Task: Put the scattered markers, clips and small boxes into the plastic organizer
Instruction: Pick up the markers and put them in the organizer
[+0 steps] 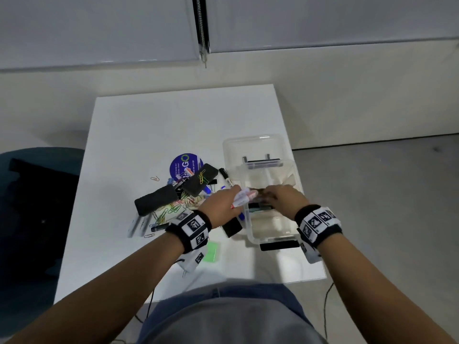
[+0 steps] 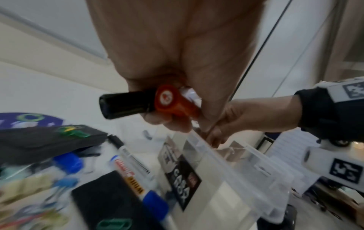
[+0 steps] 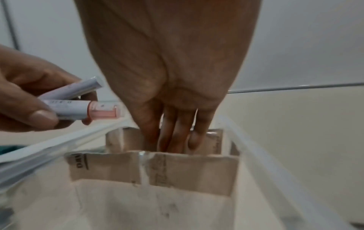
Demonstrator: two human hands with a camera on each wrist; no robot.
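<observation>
My left hand (image 1: 223,202) grips two markers (image 1: 244,196) over the near-left rim of the clear plastic organizer (image 1: 250,227). In the left wrist view one marker has a red end (image 2: 173,102) and the other a black end (image 2: 126,104); in the right wrist view a pink-red cap (image 3: 104,111) shows past the left hand (image 3: 29,101). My right hand (image 1: 280,197) reaches down into the organizer (image 3: 256,147), and its straight fingers (image 3: 177,137) go inside a brown cardboard box (image 3: 157,168). Whatever lies under those fingertips is hidden.
Left of the organizer lies a pile: two black erasers (image 1: 156,198) (image 1: 198,180), a black-capped marker (image 1: 225,177), coloured paper clips (image 1: 171,209), a blue-capped marker (image 2: 138,175) and a black box (image 1: 232,227). A green card (image 1: 211,252) lies near me. The organizer's lid (image 1: 253,145) stands behind it.
</observation>
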